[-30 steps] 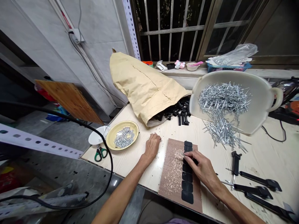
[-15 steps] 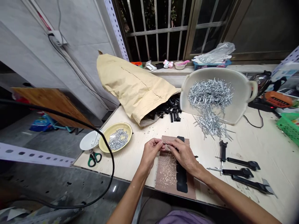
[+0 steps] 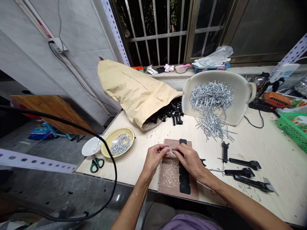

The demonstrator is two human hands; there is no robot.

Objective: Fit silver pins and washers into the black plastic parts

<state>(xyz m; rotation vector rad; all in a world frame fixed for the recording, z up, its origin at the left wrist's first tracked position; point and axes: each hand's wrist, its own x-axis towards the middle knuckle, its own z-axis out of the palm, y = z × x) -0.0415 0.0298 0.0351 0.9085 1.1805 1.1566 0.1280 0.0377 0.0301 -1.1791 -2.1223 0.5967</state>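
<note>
My left hand (image 3: 153, 160) and my right hand (image 3: 192, 162) meet over a brown board (image 3: 165, 188), thumbs and fingers pinched close together. Between the fingertips shows a thin silvery metal pin (image 3: 170, 149), gripped from both sides; its ends are hidden. Pale specks lie scattered on the board. A black strip with scalloped edges (image 3: 184, 187) runs along the board's right part, partly covered by my right hand. Just beyond that hand a small black part (image 3: 203, 162) peeks out. Several black-handled tools (image 3: 240, 172) with metal tips or blades lie to the right.
Metal pins (image 3: 211, 95) spill from a tilted white basin (image 3: 240, 111) onto the table. Black parts (image 3: 177, 118) come out of a tan sack (image 3: 136, 92). At left are a yellow dish (image 3: 105, 148) of small metal pieces, green-handled scissors (image 3: 97, 164) and a black cable (image 3: 116, 172).
The view has shifted slightly, so the things at right appear further left. My hands stay pinched over the board, with more of the pin showing between the fingertips.
</note>
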